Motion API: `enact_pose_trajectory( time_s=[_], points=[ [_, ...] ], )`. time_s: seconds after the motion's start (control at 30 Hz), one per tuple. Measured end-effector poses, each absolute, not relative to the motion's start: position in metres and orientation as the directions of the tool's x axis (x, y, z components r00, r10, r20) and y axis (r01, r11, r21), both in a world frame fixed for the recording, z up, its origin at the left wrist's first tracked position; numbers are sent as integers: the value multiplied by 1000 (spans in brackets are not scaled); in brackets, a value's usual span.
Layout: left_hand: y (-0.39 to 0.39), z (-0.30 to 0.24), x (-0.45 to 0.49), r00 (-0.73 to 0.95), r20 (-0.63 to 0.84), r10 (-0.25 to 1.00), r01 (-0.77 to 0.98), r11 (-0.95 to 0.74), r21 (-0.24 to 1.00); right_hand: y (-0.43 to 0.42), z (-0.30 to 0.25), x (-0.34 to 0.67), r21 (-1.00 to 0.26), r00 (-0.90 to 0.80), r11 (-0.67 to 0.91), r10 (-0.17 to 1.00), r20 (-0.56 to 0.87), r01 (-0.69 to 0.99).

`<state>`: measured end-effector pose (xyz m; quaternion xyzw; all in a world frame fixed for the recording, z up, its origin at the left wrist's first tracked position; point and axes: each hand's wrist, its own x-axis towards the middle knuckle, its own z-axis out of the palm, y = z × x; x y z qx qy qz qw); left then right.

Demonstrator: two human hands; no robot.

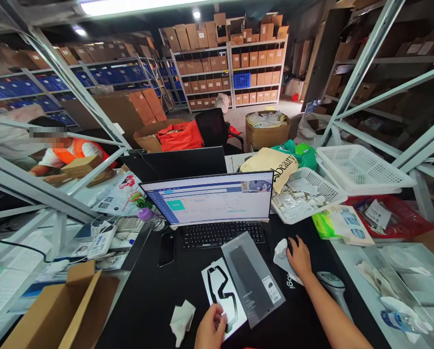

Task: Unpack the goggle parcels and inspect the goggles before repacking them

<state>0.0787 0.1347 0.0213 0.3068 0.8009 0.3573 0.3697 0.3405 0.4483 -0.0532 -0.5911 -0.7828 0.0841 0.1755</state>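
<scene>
My left hand [211, 327] is at the bottom centre, fingers curled and pinched at the lower left part of a white card [222, 281] with a looping black outline on it. To its right lies a flat grey translucent packet [251, 276] with a barcode label, partly over the card's side. My right hand [300, 257] is closed over a dark computer mouse [290, 246], which the fingers mostly hide. A crumpled white tissue [282, 254] lies beside the mouse. Another crumpled tissue [182, 320] sits left of my left hand.
A monitor [213, 198] stands behind a black keyboard [220, 235], with a phone [166, 249] at left. A barcode scanner [331, 281] lies right of my forearm. White baskets [333, 206] stand at back right, an open carton [53, 310] at lower left. A person [73, 152] handles a box beyond the frame.
</scene>
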Motion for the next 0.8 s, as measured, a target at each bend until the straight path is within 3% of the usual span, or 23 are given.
enact_pose_trajectory(
  time_s=[0.17, 0.37, 0.63, 0.8],
  points=[
    [130, 22, 79, -519, -368, 771, 205, 531, 822, 429, -33, 341, -403, -201, 252, 966, 164, 880],
    [132, 26, 79, -543, -367, 755, 154, 519, 841, 334, -21, 304, -460, -438, 367, 898, -52, 808],
    [123, 29, 79, -534, -340, 774, 117, 466, 877, 305, -10, 268, -389, -191, 46, 920, -343, 920],
    [105, 25, 60, -485, -402, 777, 102, 507, 856, 317, 6, 269, -389, -117, -40, 922, -369, 920]
  ],
)
